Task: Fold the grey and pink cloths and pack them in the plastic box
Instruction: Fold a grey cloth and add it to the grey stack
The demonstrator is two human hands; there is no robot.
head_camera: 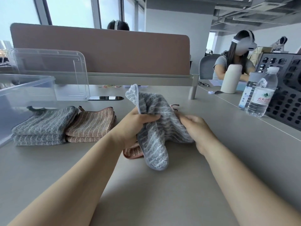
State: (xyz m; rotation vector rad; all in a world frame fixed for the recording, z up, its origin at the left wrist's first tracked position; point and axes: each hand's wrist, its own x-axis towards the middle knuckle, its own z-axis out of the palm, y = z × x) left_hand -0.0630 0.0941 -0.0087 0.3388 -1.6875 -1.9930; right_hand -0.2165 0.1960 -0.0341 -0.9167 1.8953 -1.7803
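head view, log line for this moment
left hand: grips grey striped cloth | right hand: same cloth | folded grey stack, folded pink stack: on grey table

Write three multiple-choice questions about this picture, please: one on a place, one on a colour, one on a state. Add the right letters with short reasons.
1. Where does the folded pink striped cloth stack lie?
A. on the pale table, right of the folded grey cloth stack
B. on a chair
C. under a bottle

2. What colour is the crumpled fluffy cloth that the left hand and right hand grip?
A. green
B. grey
C. yellow

3. How is the clear plastic box?
A. shut with its lid
B. upside down
C. open, with its transparent lid upright behind it

Answers: 1 A, the pink stack rests on the table beside the grey one. 2 B, its stripes are grey and white. 3 C, the lid stands apart from the box.
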